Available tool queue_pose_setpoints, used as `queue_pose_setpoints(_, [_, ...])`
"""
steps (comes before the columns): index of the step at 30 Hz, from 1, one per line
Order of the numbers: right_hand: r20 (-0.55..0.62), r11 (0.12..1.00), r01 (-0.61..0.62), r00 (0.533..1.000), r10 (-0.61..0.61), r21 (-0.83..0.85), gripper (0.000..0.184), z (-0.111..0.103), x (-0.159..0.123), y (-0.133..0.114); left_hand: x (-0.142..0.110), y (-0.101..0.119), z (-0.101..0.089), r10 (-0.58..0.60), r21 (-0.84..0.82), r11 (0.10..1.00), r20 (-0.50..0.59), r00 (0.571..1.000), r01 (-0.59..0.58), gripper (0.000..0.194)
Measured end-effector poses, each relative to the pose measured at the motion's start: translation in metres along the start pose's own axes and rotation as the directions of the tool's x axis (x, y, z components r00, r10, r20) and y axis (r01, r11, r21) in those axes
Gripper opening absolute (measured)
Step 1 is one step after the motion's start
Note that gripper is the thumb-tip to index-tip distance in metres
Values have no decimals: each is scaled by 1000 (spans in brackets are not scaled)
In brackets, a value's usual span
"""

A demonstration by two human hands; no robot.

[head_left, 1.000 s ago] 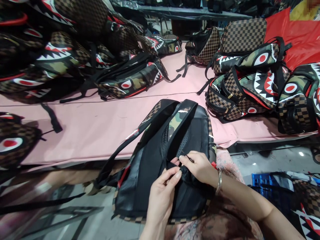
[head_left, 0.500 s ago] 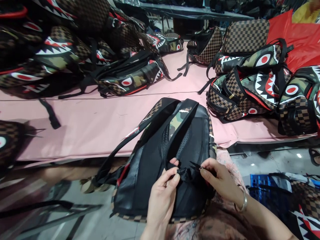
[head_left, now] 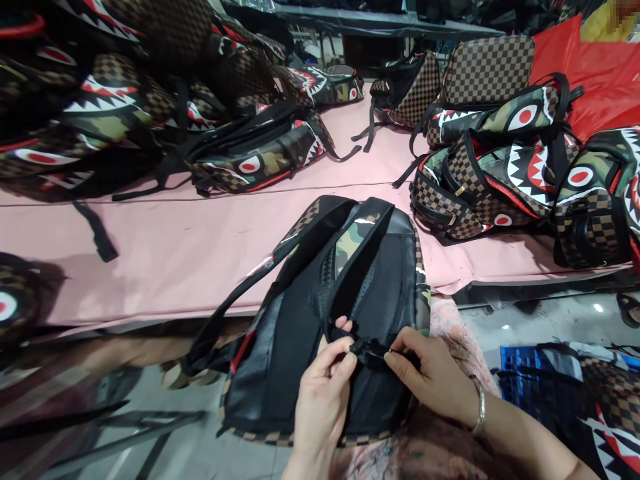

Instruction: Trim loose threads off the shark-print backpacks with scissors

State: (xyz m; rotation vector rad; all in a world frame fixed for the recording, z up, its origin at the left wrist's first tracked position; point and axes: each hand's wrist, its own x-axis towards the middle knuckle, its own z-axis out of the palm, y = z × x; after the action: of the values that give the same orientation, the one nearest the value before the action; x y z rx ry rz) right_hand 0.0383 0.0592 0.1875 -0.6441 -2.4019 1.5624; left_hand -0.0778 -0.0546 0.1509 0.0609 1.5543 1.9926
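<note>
A backpack (head_left: 295,333) lies back-side up, half on the pink table and half on my lap, its black padded panel and two shoulder straps facing me. My left hand (head_left: 323,393) pinches the lower end of the camouflage strap (head_left: 360,260) between thumb and fingers. My right hand (head_left: 433,380), with a bracelet on its wrist, is closed on a small dark tool whose tip touches the same strap end; the tool is too small to name.
The pink table (head_left: 175,247) carries a heap of shark-mouth backpacks (head_left: 125,100) at the back left and more checkered ones (head_left: 500,173) at the right. A red sheet (head_left: 600,73) lies far right. A blue crate (head_left: 530,380) stands on the floor at my right.
My right hand has drawn back to the right and lowered, and its tool tip now sits at the strap end. My left hand keeps its pinch and has shifted slightly down.
</note>
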Motion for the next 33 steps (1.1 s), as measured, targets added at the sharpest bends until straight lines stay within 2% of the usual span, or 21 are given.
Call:
queue_pose_setpoints(9, [35,1000,13,999,-12,-19,18,4,2,-3,0,-1,-2,5,4,1000,5,1000,-5,22])
queue_pose_setpoints(18, [34,1000,3,999,-2,-30,16,-3,-1,-8,0,-3,-3,44,-13,999,19,999,-44,20])
queue_pose_setpoints(33, [46,999,9,999,-10,37,17,3,7,-6,0,-8,-9,102,75,991,60,993,-107,17])
